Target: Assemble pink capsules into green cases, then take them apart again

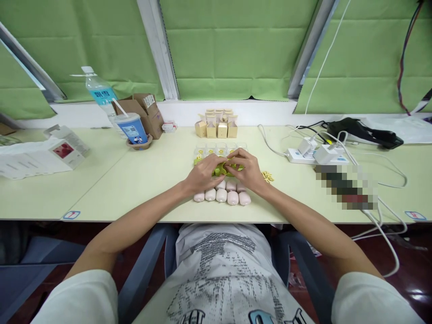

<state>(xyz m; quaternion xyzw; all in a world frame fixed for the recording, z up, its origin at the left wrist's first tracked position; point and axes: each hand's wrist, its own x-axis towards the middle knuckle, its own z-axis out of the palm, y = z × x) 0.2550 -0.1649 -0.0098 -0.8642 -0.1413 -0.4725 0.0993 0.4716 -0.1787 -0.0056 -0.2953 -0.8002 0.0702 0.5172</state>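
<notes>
My left hand (205,173) and my right hand (249,171) meet over the middle of the table, fingertips closed together on a small yellow-green piece (221,169). Its exact kind is too small to tell, and my fingers partly cover it. More yellow-green pieces lie under and beside my hands. Just in front of me sit rows of pale pink, rounded pieces (221,195), some hidden by my hands. Behind my fingers stands a row of clear plastic cups (221,148) with yellow marks inside. Several small yellow sticks (267,176) lie in a pile beside my right wrist.
Small open cardboard boxes (211,127) stand at the back. To the left are a blue drink cup (133,129), a water bottle (101,93), a brown carton (148,112) and white boxes (40,157). A power strip (297,156) with trailing cables occupies the right side.
</notes>
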